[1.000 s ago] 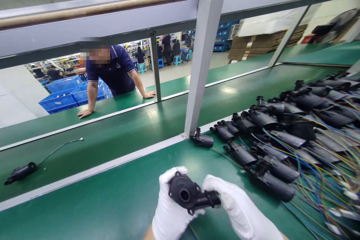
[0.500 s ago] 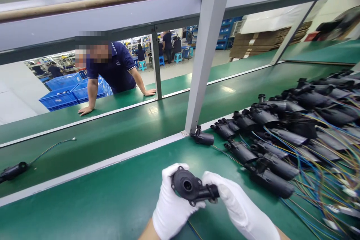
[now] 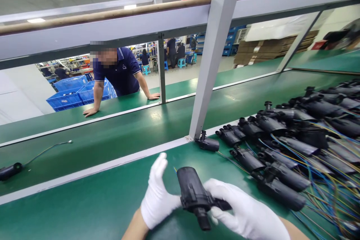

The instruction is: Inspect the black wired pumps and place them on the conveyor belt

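A black plastic pump (image 3: pixel 191 189) with a round motor body hangs over the green bench, its nozzle pointing toward me. My gloved right hand (image 3: pixel 239 204) grips it by the side pipe between thumb and fingers. At its other side is my gloved left hand (image 3: pixel 160 191), open, with fingers raised and the thumb end close to the pump; whether they touch I cannot tell. A bit of thin wire shows behind the motor body. To the right lies a pile of similar black pumps (image 3: pixel 284 183) with coloured wires. One single pump (image 3: pixel 208 143) lies by the post foot.
A grey-white post (image 3: pixel 213 56) rises from the bench edge, under a crossbeam (image 3: pixel 112 26). Beyond runs a green conveyor belt (image 3: pixel 112 146), with another wired pump (image 3: pixel 10 171) at far left. Across it a person (image 3: pixel 118 71) leans on both hands. Blue crates (image 3: pixel 67 97) stand behind.
The pump has been turned over, from its round inlet face showing to its motor body showing. My left hand has let go and opened to the left; my right hand keeps hold.
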Demonstrator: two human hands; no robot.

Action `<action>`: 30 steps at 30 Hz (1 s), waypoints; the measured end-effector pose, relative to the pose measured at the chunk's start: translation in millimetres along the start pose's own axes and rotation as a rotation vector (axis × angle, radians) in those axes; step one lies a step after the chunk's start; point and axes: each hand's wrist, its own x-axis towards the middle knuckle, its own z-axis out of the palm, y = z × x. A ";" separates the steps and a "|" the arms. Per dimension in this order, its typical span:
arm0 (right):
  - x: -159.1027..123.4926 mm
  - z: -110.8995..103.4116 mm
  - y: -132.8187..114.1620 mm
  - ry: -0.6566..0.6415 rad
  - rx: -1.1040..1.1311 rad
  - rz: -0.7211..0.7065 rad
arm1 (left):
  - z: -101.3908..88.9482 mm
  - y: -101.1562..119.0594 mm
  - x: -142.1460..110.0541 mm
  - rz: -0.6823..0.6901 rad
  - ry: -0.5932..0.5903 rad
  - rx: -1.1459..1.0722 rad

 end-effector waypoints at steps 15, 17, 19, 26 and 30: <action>129.4 2.1 39.3 0.503 0.782 0.258 | -21.8 -78.6 -10.7 -0.600 0.280 0.103; 157.9 -10.5 46.1 0.538 0.690 0.255 | -22.0 -77.4 -9.6 -0.614 0.268 0.106; 188.0 -24.5 49.4 0.548 0.537 0.262 | -22.5 -75.2 -6.9 -0.637 0.240 0.123; 304.1 12.7 34.3 0.259 -0.141 0.310 | -18.0 -79.2 -2.2 -0.747 0.179 0.194; 333.2 82.7 25.4 -0.025 -0.334 0.325 | -9.6 -97.4 -9.0 -0.754 0.209 0.197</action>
